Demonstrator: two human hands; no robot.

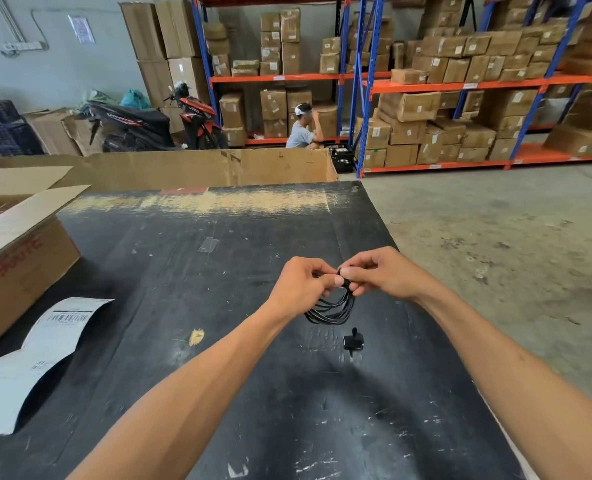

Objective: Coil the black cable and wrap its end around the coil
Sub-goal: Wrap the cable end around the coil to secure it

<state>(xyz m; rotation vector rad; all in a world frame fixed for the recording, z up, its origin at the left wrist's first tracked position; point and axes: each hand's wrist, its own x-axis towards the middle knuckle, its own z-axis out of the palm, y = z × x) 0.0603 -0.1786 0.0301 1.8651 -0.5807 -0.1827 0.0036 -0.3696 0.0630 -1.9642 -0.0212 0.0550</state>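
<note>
black cable (332, 308): coiled, loops hanging above the tabletop (218, 341) right of its middle, near the right edge | left hand (301, 282): pinching the bundle's top | right hand (381, 271): fingers closed at the same spot, apparently on the end | advice: keep the pinch, wind the end tight | small black clip (353, 341) lies beneath

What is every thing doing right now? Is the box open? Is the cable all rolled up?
Cable: coiled in loops, held up off the table, top pinched by both hands.
Left hand: shut on the cable.
Right hand: shut on the cable.
Plug: lying on the table, not held.
Box: flaps open.
Label sheet: curled, lying on the table.
</note>
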